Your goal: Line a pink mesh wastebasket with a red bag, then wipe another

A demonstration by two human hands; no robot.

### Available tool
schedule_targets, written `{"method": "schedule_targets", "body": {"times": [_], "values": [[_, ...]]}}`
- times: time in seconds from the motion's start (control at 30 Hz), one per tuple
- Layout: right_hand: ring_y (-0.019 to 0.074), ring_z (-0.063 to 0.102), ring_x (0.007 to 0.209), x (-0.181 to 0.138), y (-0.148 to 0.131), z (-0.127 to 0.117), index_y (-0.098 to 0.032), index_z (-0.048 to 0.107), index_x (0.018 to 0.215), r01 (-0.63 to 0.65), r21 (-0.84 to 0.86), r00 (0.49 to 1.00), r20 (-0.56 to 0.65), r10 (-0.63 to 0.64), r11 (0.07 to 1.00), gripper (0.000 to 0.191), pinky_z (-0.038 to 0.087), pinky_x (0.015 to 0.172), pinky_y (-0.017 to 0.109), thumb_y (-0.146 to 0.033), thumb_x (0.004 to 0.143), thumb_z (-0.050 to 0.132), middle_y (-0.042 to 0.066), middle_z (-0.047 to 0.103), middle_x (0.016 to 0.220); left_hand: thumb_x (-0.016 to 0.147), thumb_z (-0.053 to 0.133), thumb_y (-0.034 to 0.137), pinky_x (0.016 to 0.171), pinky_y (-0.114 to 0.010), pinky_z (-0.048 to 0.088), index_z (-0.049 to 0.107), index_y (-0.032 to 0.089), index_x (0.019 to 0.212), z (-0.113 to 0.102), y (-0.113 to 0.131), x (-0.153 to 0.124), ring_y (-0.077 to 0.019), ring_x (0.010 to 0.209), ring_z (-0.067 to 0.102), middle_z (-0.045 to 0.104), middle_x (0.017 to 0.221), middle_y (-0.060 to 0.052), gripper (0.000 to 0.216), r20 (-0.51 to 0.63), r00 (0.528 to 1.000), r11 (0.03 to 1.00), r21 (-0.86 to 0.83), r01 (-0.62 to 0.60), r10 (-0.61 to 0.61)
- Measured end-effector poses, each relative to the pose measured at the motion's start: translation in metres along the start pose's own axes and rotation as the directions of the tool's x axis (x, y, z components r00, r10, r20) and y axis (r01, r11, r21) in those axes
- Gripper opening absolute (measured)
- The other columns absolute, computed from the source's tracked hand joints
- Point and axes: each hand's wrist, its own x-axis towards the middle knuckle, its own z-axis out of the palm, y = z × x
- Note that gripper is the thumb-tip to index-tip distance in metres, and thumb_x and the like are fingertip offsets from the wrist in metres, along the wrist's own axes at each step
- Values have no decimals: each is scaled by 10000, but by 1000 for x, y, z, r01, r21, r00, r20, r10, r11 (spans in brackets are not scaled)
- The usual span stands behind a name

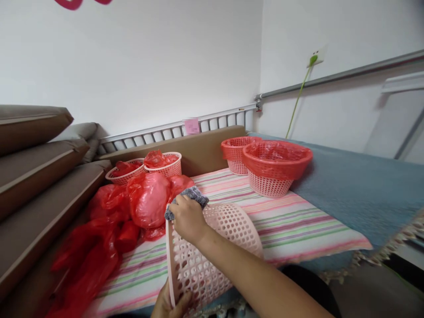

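Observation:
A pale pink perforated plastic basket (228,229) lies tipped on its side in front of me, its rim facing left. My left hand (172,302) grips the lower part of that rim, with the thumb on the inner wall. Higher up, my right hand (187,216) is closed over a grey fuzzy cloth (195,194) and presses it against the rim's upper edge. Part of the cloth is hidden under my fingers. Just left of the basket is a heap of shiny red plastic bags (149,198).
Two pink baskets lined with red bags, a larger one (270,187) and a smaller one (236,167), stand at right. Two more baskets (170,168) sit behind the heap. A striped cloth (308,225) covers the surface. Stacked brown cushions (39,212) border the left, a radiator (132,141) the back.

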Motion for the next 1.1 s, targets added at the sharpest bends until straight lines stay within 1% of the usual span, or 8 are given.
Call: {"method": "schedule_targets", "body": {"times": [0.1, 0.27, 0.4, 0.6, 0.73, 0.83, 0.97, 1.1], "values": [[187, 468, 833, -4, -2, 3, -193, 580, 791, -18, -10, 1000, -8, 18, 1000, 57, 339, 628, 285, -170, 793, 528, 38, 534, 880, 572, 792, 430, 881, -399, 468, 499, 174, 1252, 6, 12, 1, -298, 944, 640, 706, 976, -117, 783, 2, 1000, 999, -32, -7, 7], [183, 459, 836, -21, -6, 0, -199, 567, 817, -37, -4, 999, -36, 37, 999, 60, 344, 662, 278, -156, 798, 529, 36, 530, 881, 616, 767, 310, 652, -333, 526, 298, 174, 1376, 27, 59, 14, -234, 747, 662, 668, 944, -99, 903, -72, 997, 999, -50, 0, -3], [180, 452, 828, -33, -5, -10, -207, 568, 802, -59, 11, 997, -54, 60, 998, 69, 338, 668, 284, -146, 782, 543, 28, 525, 867, 634, 737, 245, 628, -305, 524, 259, 171, 1395, 39, 77, 21, -203, 748, 643, 659, 988, -94, 902, -25, 999, 996, -75, -50, 49], [173, 439, 805, -54, -5, -13, -210, 585, 768, -24, 49, 997, -74, 28, 999, 120, 318, 664, 296, -99, 752, 541, 20, 513, 829, 590, 784, 368, 770, -326, 506, 318, 216, 1388, 30, 50, 20, -299, 1066, 568, 612, 1200, -112, 937, 4, 994, 987, -114, -111, 113], [169, 434, 781, -71, -12, -9, -215, 589, 760, -17, 91, 994, -105, 27, 996, 122, 305, 648, 301, -100, 749, 549, 11, 509, 798, 580, 790, 414, 798, -356, 500, 281, 232, 1404, 17, 24, 15, -312, 1066, 573, 638, 1151, -109, 985, -10, 997, 989, -128, -78, 78], [165, 433, 764, -78, -14, -12, -223, 595, 764, 13, 110, 995, -103, -2, 994, 128, 303, 637, 300, -107, 765, 542, 7, 512, 787, 585, 787, 432, 768, -364, 508, 314, 205, 1390, 12, 13, 10, -321, 1014, 600, 654, 1108, -129, 961, -4, 999, 996, -74, -46, 46], [176, 451, 809, -59, -7, -18, -218, 612, 785, 5, 56, 999, -48, -2, 998, 117, 323, 653, 298, -128, 769, 538, 26, 528, 831, 581, 781, 464, 790, -383, 507, 343, 208, 1372, 12, 13, 6, -312, 939, 640, 689, 971, -107, 940, 33, 999, 999, -47, -11, 12], [177, 480, 818, -21, 1, -13, -193, 612, 784, -6, 2, 1000, 0, 6, 1000, 100, 354, 658, 285, -131, 755, 540, 38, 545, 849, 522, 797, 506, 767, -374, 528, 361, 213, 1362, 9, 14, 9, -320, 894, 669, 689, 929, -106, 991, -28, 999, 998, -33, 45, -46]]}}
